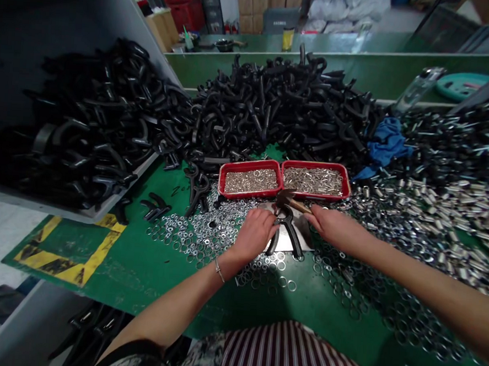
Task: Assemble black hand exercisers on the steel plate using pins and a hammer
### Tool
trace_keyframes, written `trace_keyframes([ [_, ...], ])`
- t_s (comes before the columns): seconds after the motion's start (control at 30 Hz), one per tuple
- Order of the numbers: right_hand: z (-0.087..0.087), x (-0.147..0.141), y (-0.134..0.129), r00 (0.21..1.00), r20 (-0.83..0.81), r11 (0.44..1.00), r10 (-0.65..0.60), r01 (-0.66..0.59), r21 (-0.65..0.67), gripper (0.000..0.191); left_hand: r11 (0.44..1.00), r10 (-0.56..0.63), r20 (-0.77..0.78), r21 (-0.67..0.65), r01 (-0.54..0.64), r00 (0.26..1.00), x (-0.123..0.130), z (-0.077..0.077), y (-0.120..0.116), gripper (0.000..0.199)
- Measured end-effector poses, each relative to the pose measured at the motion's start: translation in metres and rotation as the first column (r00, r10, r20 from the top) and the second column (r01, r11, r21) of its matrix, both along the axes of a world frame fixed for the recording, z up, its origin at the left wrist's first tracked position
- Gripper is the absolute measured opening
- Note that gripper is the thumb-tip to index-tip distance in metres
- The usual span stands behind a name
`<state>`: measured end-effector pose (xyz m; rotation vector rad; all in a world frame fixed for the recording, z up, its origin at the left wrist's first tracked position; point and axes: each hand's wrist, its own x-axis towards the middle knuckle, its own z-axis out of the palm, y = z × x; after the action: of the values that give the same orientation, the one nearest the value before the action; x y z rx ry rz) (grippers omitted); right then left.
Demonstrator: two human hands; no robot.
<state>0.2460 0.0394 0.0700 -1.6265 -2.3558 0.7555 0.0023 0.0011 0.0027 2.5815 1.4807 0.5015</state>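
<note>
My right hand [333, 226] is closed around the wooden handle of a hammer [299, 204]. The hammer's dark head lies over the top of a black plastic clamp [293, 238], whose two legs point toward me on a metal plate [305, 236]. At the clamp's left side is my left hand [257, 232], its fingers curled together by the clamp's upper part. Whether they pinch a small part there is hidden. Just beyond the hands, two red trays stand side by side: the left tray [250, 195] holds tiny metal pieces, the right tray [347, 184] small metal pins.
Loose metal rings [209, 225] are scattered around the plate. A big heap of black clamp parts [274, 102] rises behind the trays, and a grey bin [102, 210] of more parts tilts at left. Silver metal sleeves [466, 218] and a blue cloth [388, 142] lie at right.
</note>
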Motion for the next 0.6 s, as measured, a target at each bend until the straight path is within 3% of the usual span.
trace_keyframes([
  [0.13, 0.004, 0.008, -0.018, 0.997, -0.051, 0.995, 0.053, -0.058, -0.085, 0.039, 0.984, 0.177, 0.003, -0.009, -0.177, 0.984, 0.001, 0.010, -0.013, 0.038],
  [0.2, -0.002, 0.016, -0.031, 0.996, -0.068, 0.997, 0.050, -0.054, -0.053, 0.038, 0.955, 0.286, -0.048, -0.071, -0.289, 0.957, 0.007, 0.015, -0.022, 0.047],
  [0.27, -0.012, 0.024, -0.041, 0.999, -0.024, 0.999, 0.041, -0.041, -0.017, 0.035, 0.923, 0.323, -0.118, -0.179, -0.340, 0.939, 0.019, 0.017, -0.029, 0.051],
  [0.4, -0.028, 0.036, -0.041, 0.990, -0.140, 0.962, 0.025, -0.062, -0.264, 0.041, 0.903, 0.302, -0.169, -0.264, -0.339, 0.938, 0.034, 0.018, -0.029, 0.031],
  [0.43, -0.030, 0.039, -0.039, 0.981, -0.193, 0.948, -0.008, -0.054, -0.314, 0.042, 0.913, 0.287, -0.162, -0.250, -0.321, 0.944, 0.031, 0.021, -0.029, 0.026],
  [0.5, -0.033, 0.047, -0.041, 0.969, -0.224, 0.956, -0.107, 0.039, -0.291, 0.037, 0.932, 0.271, -0.149, -0.205, -0.298, 0.951, 0.010, 0.028, -0.036, 0.021],
  [0.6, -0.047, 0.071, -0.058, 0.950, -0.227, 0.971, -0.216, 0.185, -0.150, 0.040, 0.925, 0.346, -0.128, -0.121, -0.361, 0.930, -0.054, 0.038, -0.067, 0.020],
])
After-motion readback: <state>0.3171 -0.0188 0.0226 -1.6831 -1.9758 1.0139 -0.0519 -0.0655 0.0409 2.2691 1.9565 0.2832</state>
